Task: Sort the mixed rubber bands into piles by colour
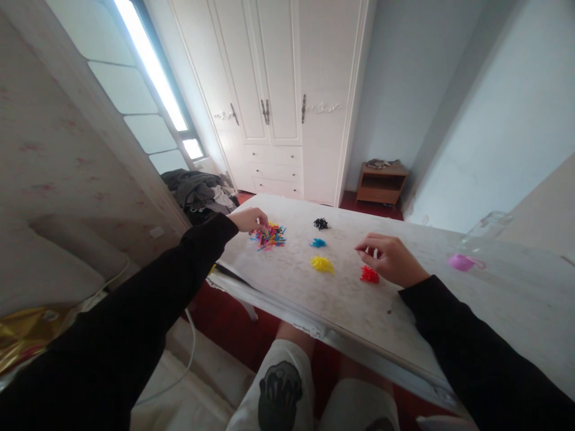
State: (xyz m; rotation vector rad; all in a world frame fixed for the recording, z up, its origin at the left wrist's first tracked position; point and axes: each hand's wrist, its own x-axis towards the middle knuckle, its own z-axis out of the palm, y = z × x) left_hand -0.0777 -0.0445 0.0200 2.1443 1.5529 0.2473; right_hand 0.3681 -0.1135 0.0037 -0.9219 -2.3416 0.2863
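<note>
My left hand [249, 220] reaches down at the far left of the table, its bent fingers at the edge of a mixed pile of small multicoloured sticks or strips [269, 237]. Whatever its fingertips pinch is too small to make out. My right hand [390, 258] is over the table on the right with thumb and forefinger drawn together; I cannot tell what, if anything, is between them. Just beneath it lies a small red pile [369, 275]. Between the hands are single-colour piles: black [321, 224], blue [318, 243] and yellow [322, 264].
A clear glass jar [487, 230] and a pink, balloon-like object [462, 262] are at the right of the white table [287, 287]. Dark clothes [193, 191] are heaped beyond its left end. A white wardrobe [278, 78] and a small brown cabinet [383, 182] stand behind.
</note>
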